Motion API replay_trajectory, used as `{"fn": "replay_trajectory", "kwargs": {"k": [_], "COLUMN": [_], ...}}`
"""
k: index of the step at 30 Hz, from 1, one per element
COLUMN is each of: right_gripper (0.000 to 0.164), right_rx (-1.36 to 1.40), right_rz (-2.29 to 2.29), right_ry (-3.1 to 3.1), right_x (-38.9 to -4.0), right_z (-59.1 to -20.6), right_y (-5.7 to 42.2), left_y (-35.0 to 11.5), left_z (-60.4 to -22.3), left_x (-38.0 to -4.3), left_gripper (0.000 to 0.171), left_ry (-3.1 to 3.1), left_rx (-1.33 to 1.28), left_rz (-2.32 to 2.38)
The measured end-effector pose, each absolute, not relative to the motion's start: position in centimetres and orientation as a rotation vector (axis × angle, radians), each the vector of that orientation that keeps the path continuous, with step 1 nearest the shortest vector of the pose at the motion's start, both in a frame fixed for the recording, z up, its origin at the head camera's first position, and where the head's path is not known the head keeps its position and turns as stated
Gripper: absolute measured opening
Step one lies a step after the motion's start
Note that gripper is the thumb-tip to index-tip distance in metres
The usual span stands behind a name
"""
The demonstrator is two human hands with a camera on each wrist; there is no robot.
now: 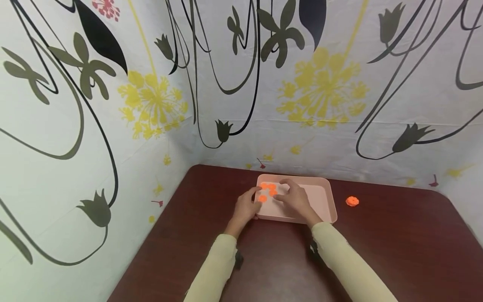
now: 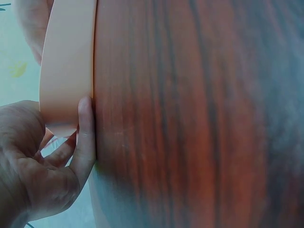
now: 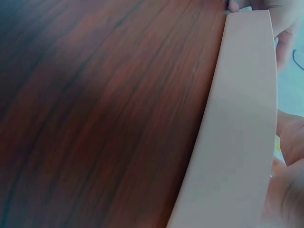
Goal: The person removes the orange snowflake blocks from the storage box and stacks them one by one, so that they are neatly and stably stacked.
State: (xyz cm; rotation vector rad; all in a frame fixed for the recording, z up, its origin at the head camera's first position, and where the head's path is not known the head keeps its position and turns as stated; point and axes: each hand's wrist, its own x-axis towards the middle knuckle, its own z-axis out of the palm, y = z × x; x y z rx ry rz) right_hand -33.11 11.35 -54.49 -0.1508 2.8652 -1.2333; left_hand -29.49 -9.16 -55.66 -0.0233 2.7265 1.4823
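A pale pink tray (image 1: 317,181) lies on the table, with several small orange scalloped pieces (image 1: 272,193) in its left part. My left hand (image 1: 245,207) holds the tray's left end; in the left wrist view, one finger of the left hand (image 2: 45,166) lies along the tray's wall (image 2: 69,61) near the tabletop. Over the tray is my right hand (image 1: 298,199), its thumb and index finger spread apart and the thumb tip beside an orange piece. In the right wrist view, the right hand (image 3: 289,175) is partly behind the tray wall (image 3: 237,118).
On the dark brown table (image 1: 396,243), to the right of the tray, sits a small orange clump (image 1: 352,201), perhaps stacked pieces. A flower-patterned cloth (image 1: 241,105) stands behind the table and along its left side.
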Motion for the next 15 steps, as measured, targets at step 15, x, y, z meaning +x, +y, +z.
{"fn": "replay_trajectory", "kwargs": {"k": [15], "right_gripper": [0.061], "right_rx": [-0.057], "right_rz": [-1.024], "right_ry": [2.911], "right_x": [-33.3], "right_z": [-55.3], "right_y": [9.6], "left_y": [-9.4], "left_z": [-55.7], "left_x": [-29.4], "left_gripper": [0.056], "left_ry": [2.731], "left_rx": [0.018], "left_rz": [1.477]}}
